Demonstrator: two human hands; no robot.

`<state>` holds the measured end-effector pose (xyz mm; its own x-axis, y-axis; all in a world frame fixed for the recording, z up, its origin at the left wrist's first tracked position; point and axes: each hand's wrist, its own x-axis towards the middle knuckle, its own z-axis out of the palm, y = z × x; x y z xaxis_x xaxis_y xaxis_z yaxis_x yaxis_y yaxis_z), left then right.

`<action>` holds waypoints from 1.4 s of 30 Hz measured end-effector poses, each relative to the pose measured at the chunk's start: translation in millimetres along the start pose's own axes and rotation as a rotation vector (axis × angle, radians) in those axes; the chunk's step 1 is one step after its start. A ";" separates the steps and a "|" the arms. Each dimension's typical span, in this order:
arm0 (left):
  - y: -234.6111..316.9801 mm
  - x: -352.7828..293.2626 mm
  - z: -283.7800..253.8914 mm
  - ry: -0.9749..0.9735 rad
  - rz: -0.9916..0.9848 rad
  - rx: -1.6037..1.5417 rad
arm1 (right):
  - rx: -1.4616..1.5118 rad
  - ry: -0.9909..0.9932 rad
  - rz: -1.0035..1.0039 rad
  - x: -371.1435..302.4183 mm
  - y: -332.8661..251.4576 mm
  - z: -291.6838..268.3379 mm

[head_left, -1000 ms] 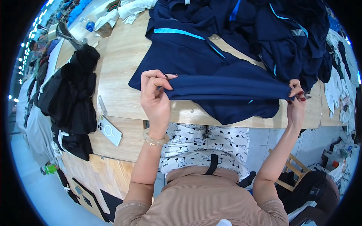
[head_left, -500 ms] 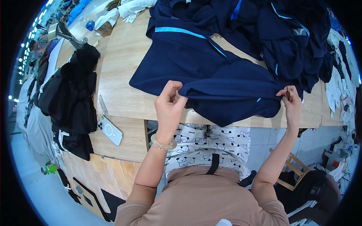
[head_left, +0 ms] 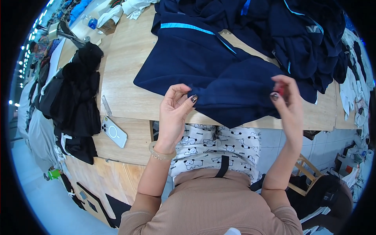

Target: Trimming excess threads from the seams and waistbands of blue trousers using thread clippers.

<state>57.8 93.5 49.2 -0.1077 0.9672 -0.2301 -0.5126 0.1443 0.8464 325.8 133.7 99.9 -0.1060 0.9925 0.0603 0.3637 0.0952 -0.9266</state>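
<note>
At the fingertips, the left hand [head_left: 173, 115] has thumb and forefinger close together at a fold of the navy garment [head_left: 184, 51]; whether they pinch any of it, I cannot tell. The right hand [head_left: 290, 105], blurred, shows thumb and fingers spread, over the garment's right part; I see no fabric gripped there. Beneath both hands, the garment lies rumpled on the table [head_left: 125, 68], its lowest corner reaching the front edge. I judge it light, soft and limp, hardly fragile, apt to sag between grips; I would pinch a doubled fold at either end, clear of the turquoise stripe [head_left: 186, 26]. Outward lie a navy pile [head_left: 299, 55] and, at left, a phone [head_left: 114, 132].
</note>
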 end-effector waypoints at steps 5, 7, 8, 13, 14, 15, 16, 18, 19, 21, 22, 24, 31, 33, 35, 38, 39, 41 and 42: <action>13.0 -4.6 15.1 -0.079 -0.065 -0.096 | 0.219 -0.152 -0.041 1.2 -4.5 51.1; 17.6 -7.1 23.1 -0.085 -0.041 -0.093 | 0.194 -0.158 -0.044 3.6 -10.2 57.5; 19.4 -8.1 27.0 -0.096 -0.016 -0.093 | 0.202 -0.133 -0.067 4.3 -12.0 59.6; 21.4 -11.8 36.2 -0.082 0.100 -0.029 | 0.045 -0.091 -0.206 9.0 -25.7 52.5; 21.3 -11.7 36.7 -0.071 0.155 0.027 | -0.071 -0.085 -0.267 10.4 -32.0 48.6; 21.5 -11.6 37.7 -0.073 0.154 0.024 | -0.189 -0.076 -0.326 10.9 -34.9 45.7; 21.7 -11.6 38.5 -0.084 0.180 0.064 | -0.191 -0.076 -0.326 11.6 -33.1 45.0; 22.0 -11.5 40.1 -0.097 0.205 0.101 | -0.207 -0.023 -0.449 13.7 -28.3 44.4; 22.1 -11.3 40.9 -0.100 0.213 0.104 | -0.210 -0.023 -0.448 13.9 -28.8 44.0; 22.0 -11.4 42.0 -0.104 0.220 0.106 | -0.246 -0.011 -0.475 14.2 -31.0 44.2; 22.1 -11.6 42.2 -0.102 0.218 0.097 | -0.247 -0.011 -0.474 14.2 -31.0 45.0; 22.9 -12.1 43.0 -0.101 0.216 0.088 | -0.252 -0.012 -0.483 14.3 -30.8 46.9; 23.6 -13.7 46.1 -0.110 0.212 0.078 | -0.262 0.012 -0.529 16.1 -30.9 48.5; 23.8 -14.1 46.5 -0.110 0.215 0.076 | -0.271 0.010 -0.550 16.5 -31.7 49.1; 24.5 -14.6 45.9 -0.111 0.207 0.077 | -0.290 -0.004 -0.555 16.9 -33.4 48.0; 25.1 -14.9 46.5 -0.108 0.189 0.060 | -0.256 -0.001 -0.545 16.4 -32.9 46.2; 25.5 -15.2 46.3 -0.108 0.190 0.061 | -0.200 0.013 -0.531 16.4 -31.9 46.2; 26.4 -15.6 46.2 -0.112 0.143 -0.017 | -0.173 0.032 -0.508 14.7 -30.4 45.1; 26.8 -15.5 46.5 -0.113 0.144 -0.017 | -0.148 0.051 -0.483 13.8 -29.6 44.4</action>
<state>85.3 92.1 97.7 -0.0854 0.9950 -0.0514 -0.5135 0.0003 0.8581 272.5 141.2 111.7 -0.2501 0.8346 0.4908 0.4119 0.5504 -0.7262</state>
